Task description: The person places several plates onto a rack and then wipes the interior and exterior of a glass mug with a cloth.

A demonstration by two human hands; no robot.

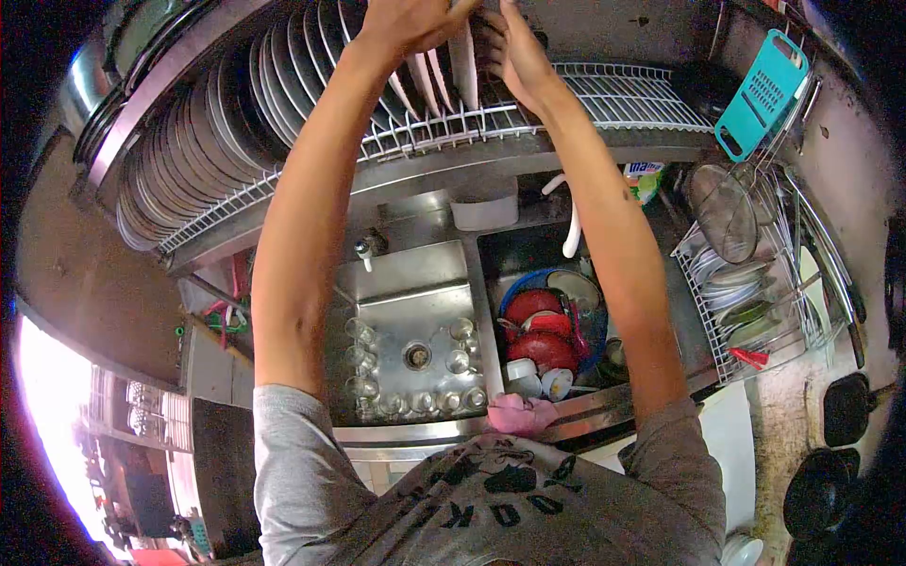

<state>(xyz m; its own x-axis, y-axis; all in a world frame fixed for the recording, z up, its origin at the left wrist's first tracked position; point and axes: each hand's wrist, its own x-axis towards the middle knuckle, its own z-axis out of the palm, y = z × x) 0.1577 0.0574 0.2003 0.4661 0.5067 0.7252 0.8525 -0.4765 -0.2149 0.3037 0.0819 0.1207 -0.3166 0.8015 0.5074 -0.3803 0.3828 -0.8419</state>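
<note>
Both my arms reach up to the wire dish rack (pixel 613 94) above the sink. My left hand (pixel 401 26) and my right hand (pixel 514 52) hold a white plate (pixel 463 58) between them, standing on edge among other plates in the rack. A long row of plates (pixel 208 123) fills the rack to the left.
Below, the left sink basin (pixel 415 302) holds several upturned glasses. The right basin holds a blue tub (pixel 519 283) with red bowls (pixel 540 325) and cups. A pink cloth (pixel 519 413) lies on the sink's front edge. A teal grater (pixel 763 90) and a strainer (pixel 722 212) hang at right above a side rack (pixel 746 311).
</note>
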